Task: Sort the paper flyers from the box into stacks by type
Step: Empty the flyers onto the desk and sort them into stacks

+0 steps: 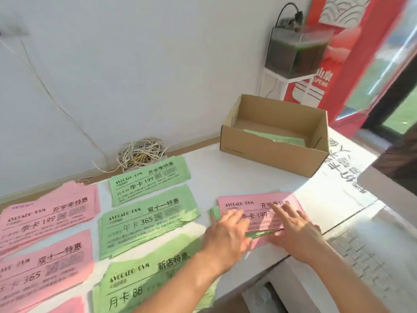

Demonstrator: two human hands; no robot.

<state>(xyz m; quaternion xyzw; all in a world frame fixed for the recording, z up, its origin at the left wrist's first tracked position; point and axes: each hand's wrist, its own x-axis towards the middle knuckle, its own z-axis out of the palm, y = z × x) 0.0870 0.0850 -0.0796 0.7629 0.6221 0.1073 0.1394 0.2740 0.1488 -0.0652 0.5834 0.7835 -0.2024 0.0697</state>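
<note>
The pile [259,206], pink flyer on top, is lying on the table [225,172] near the box [259,152], its long axis running left to right, print reading upright for the person. The right hand [293,229] is resting flat on it, fingers straight. The left hand [228,231] is covering its left end; whether it is pinching, I cannot tell.

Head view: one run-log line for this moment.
left hand: on unsorted pile, grip unclear | right hand: flat on top pink flyer | box: green flyers inside | pink stacks and green stacks: left of pile
</note>
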